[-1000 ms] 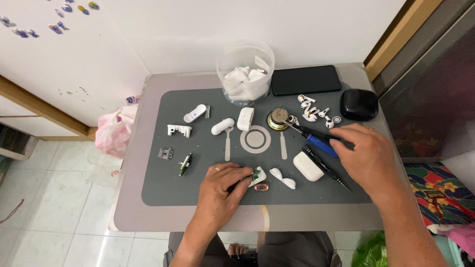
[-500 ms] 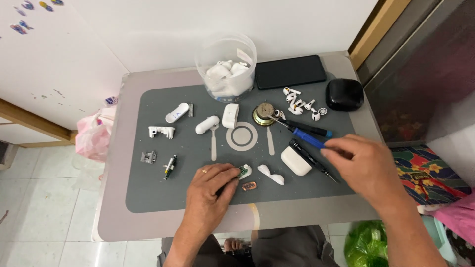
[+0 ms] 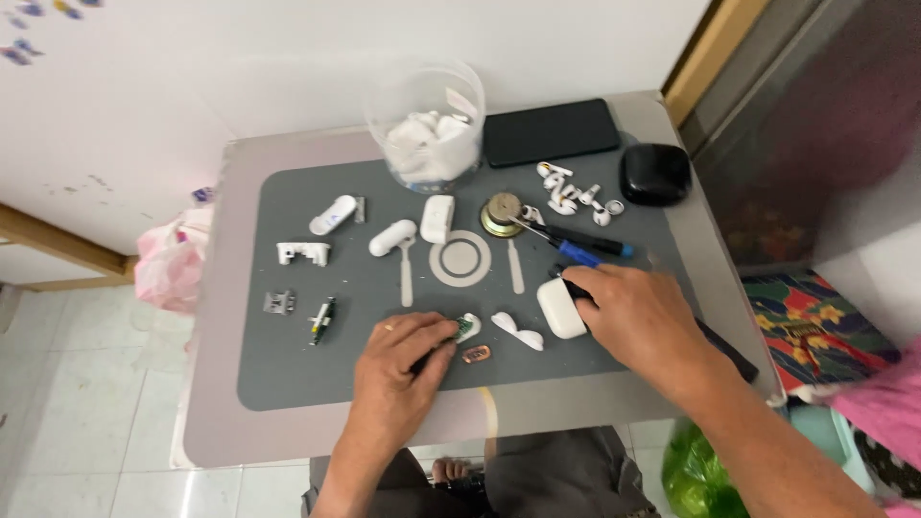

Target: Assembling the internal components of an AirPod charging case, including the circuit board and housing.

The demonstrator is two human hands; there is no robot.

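Observation:
My left hand (image 3: 405,363) rests on the grey work mat (image 3: 288,369), pinching a thin dark tool whose tip touches a small green circuit piece (image 3: 467,328). A small copper-coloured part (image 3: 476,354) lies just beside it. My right hand (image 3: 641,324) lies at the mat's right side, fingers curled over a long black tool (image 3: 731,353) and touching a white earbud case shell (image 3: 558,308). A curved white plastic piece (image 3: 518,331) sits between the two hands.
A blue-handled screwdriver (image 3: 587,251), a brass round part (image 3: 502,213), a white ring (image 3: 460,259) and several white plastic parts lie on the mat. At the back stand a clear tub (image 3: 429,129), a black phone (image 3: 550,131) and a black case (image 3: 654,174). The table edge runs close on the right.
My right hand has moved left along the black tool and now touches the white case shell. My left hand stays at the green circuit piece.

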